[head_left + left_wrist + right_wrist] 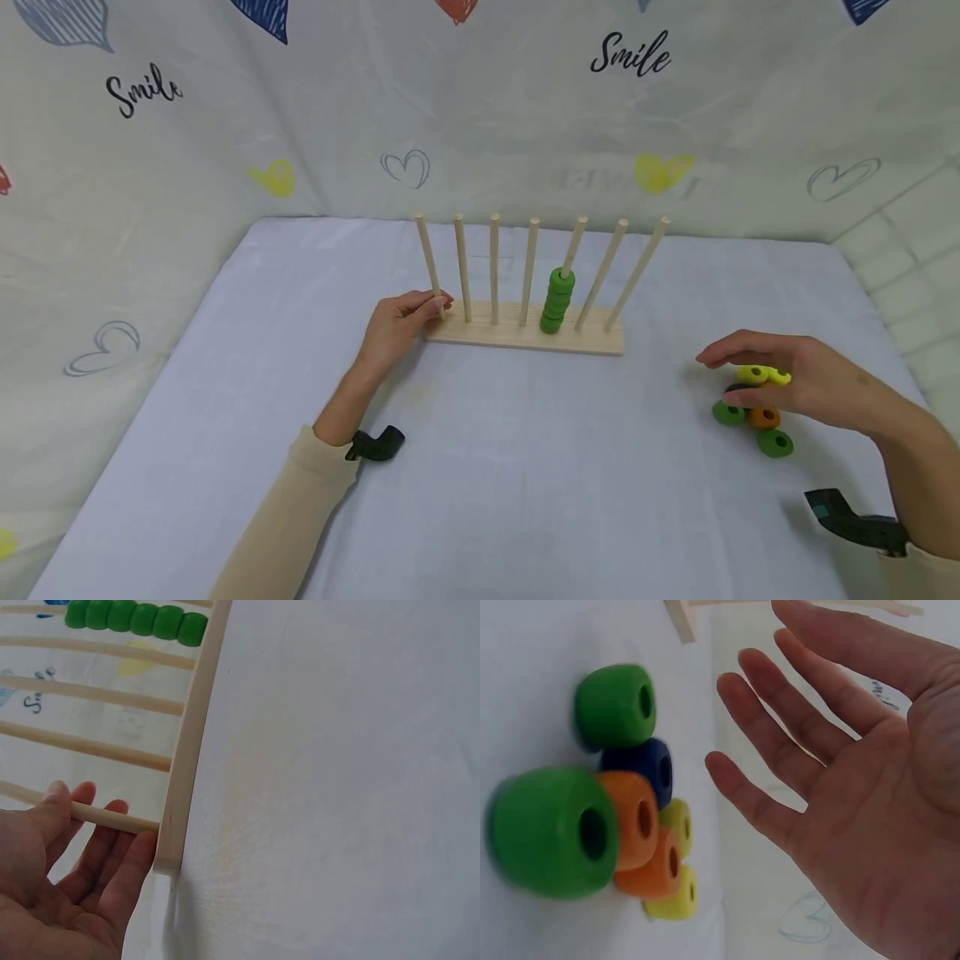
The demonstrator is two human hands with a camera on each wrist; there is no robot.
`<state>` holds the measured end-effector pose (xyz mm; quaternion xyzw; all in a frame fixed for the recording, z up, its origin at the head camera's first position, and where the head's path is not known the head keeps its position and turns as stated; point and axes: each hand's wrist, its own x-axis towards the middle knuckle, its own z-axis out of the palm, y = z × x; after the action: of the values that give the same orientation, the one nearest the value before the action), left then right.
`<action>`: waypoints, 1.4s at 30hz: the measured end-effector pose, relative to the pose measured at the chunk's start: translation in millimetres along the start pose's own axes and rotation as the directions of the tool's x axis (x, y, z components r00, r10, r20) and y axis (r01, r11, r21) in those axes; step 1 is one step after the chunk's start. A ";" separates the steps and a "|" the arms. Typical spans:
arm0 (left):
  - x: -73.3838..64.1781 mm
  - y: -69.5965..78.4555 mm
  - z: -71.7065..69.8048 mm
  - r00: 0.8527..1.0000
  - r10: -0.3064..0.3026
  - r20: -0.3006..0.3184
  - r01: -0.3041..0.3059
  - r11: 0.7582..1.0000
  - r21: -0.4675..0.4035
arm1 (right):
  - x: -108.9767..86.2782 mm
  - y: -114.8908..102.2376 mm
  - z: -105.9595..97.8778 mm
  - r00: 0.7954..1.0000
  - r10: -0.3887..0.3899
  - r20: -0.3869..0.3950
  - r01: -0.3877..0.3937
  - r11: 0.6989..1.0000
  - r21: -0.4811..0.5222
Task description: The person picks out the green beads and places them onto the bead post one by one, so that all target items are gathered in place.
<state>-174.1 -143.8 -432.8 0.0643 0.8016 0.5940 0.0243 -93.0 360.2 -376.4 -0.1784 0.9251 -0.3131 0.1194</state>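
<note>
A wooden bead rack [517, 337] stands at the far middle of the table, with several upright pegs in its base. My left hand [397, 327] holds the leftmost peg [426, 250] low down, thumb on one side and fingers on the other, fingertips by the base. Several green beads [557, 302] are stacked on a peg right of centre. Over on the right, my right hand [828, 383] hovers above loose beads, fingers spread and holding nothing. Those are two green beads [555, 832], a dark blue bead [660, 771], orange beads [651, 868] and yellow beads [676, 901].
A white cloth [525, 467] covers the table. Behind it hangs a pale printed sheet [495, 108] with hearts and the word Smile. Each wrist wears a black camera mount, the left one [377, 444] just above the cloth.
</note>
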 end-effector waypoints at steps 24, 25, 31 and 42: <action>1.1 -0.2 -0.4 1.000 0.014 -0.002 -0.014 1.000 -0.008 | -1.1 25.2 12.2 0.985 0.072 0.157 -0.052 0.991 -0.126; 1.2 -0.6 -0.5 1.000 0.012 -0.004 -0.012 1.000 -0.006 | -1.1 25.5 13.4 0.986 0.065 0.151 -0.046 0.991 -0.127; 1.7 0.2 -1.2 1.000 -0.001 -0.009 0.001 1.000 -0.010 | -2.0 25.5 15.0 0.993 0.039 0.115 -0.024 0.991 -0.132; 0.9 0.0 -1.0 1.000 0.000 -0.006 0.000 1.000 -0.006 | 5.0 15.6 7.0 0.999 0.043 -0.013 -0.044 0.995 -0.089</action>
<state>-175.1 -144.6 -432.5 0.0623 0.7998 0.5966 0.0223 -99.1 366.0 -392.1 -0.1619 0.9425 -0.2697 0.1129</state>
